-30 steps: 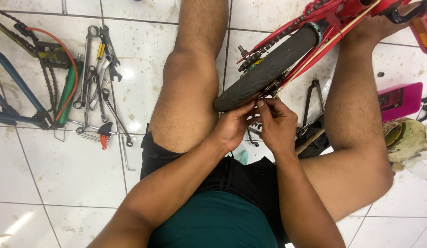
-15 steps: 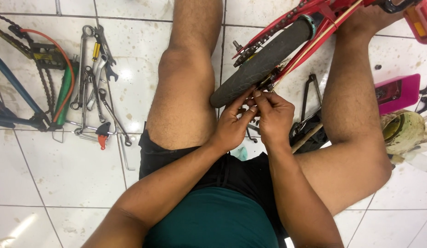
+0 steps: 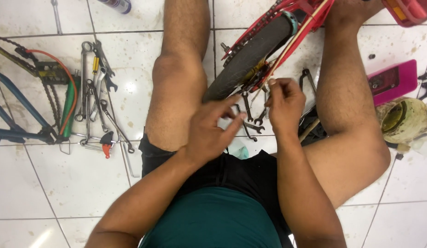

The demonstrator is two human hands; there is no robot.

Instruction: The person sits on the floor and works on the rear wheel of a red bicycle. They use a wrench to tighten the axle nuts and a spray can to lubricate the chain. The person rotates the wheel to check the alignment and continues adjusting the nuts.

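Wheel lies between the legs, before both hands; spanners on the floor left.

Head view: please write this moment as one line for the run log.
left hand: open, fingers spread, beside tyre | right hand: pinching at red bicycle frame | wrenches: on floor tiles

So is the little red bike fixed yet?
Not yet. The wheel sits in the red frame, but the right hand pinches something small beside it, the left hand hovers near, and wrenches lie out on the floor.
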